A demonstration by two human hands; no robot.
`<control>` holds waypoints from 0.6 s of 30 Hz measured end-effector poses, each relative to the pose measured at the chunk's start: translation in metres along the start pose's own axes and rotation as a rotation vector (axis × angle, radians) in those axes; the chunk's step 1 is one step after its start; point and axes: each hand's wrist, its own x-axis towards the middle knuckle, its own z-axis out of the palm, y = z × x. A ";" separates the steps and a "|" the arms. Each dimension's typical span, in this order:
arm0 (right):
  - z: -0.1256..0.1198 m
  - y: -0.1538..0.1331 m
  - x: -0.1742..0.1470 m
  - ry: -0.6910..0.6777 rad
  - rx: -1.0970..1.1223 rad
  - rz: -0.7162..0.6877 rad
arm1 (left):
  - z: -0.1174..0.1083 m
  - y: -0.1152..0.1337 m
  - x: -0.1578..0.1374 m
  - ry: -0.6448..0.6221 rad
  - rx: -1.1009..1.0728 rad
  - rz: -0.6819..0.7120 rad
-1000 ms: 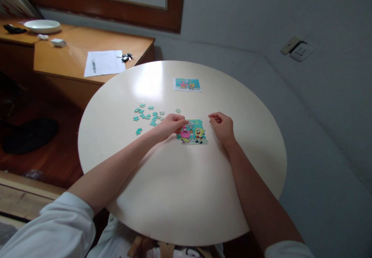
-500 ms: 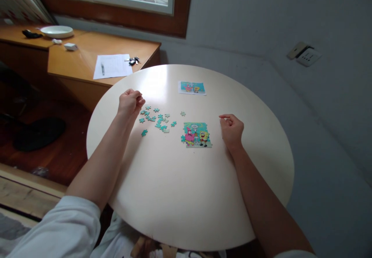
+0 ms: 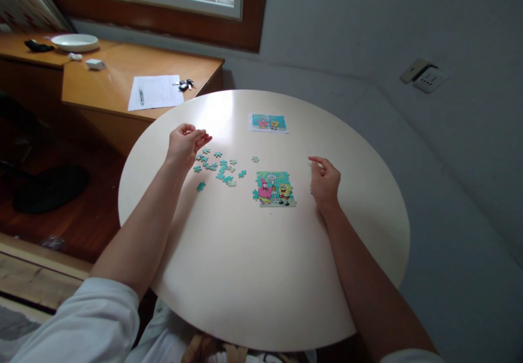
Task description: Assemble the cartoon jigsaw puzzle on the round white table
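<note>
My left hand (image 3: 186, 146) hovers at the upper left of the loose puzzle pieces (image 3: 223, 169), with thumb and index fingertips together and the other fingers partly stretched. Whatever lies between those tips is too small to make out. To the right of the partly assembled jigsaw puzzle (image 3: 274, 189), my right hand (image 3: 326, 182) is near the tabletop, fingers curled and the index finger pointing left. A bit of teal shows at its lower left edge; I cannot tell whether it is held. The assembled part shows a pink, a pale and a yellow cartoon figure.
A reference picture (image 3: 268, 123) lies at the back of the round white table (image 3: 245, 276). Behind on the left, a wooden desk (image 3: 110, 79) carries a paper sheet (image 3: 157, 93), keys (image 3: 186, 85), a small white box (image 3: 95, 65) and a white plate (image 3: 75, 42).
My left hand has shifted slightly right and its fingers have loosened from a tighter curl. My right hand is nearly still. The loose pieces and the assembled puzzle look the same.
</note>
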 end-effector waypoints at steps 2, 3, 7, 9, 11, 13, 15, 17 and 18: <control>0.000 0.001 0.000 0.001 -0.003 -0.003 | 0.002 0.001 -0.003 -0.017 0.030 -0.005; 0.000 0.001 0.000 0.002 -0.004 -0.003 | 0.002 0.001 -0.004 -0.022 0.046 -0.006; 0.001 0.000 0.000 0.007 -0.011 0.000 | 0.004 0.002 -0.005 -0.024 0.104 0.011; 0.001 0.000 0.000 0.009 -0.015 -0.002 | 0.004 0.001 -0.004 -0.024 0.126 0.014; 0.001 0.000 0.000 0.002 -0.021 -0.008 | 0.003 0.000 -0.004 -0.033 0.140 0.010; 0.000 0.000 0.001 -0.012 -0.034 -0.016 | 0.003 -0.001 -0.004 -0.039 0.143 0.009; 0.000 0.001 0.001 -0.019 -0.058 -0.028 | 0.002 -0.002 -0.003 -0.034 0.143 0.014; -0.001 0.002 0.001 -0.005 -0.084 -0.046 | 0.002 -0.003 -0.002 -0.026 0.148 0.016; -0.001 0.002 0.001 0.008 -0.093 -0.057 | 0.002 -0.003 -0.002 -0.025 0.149 0.017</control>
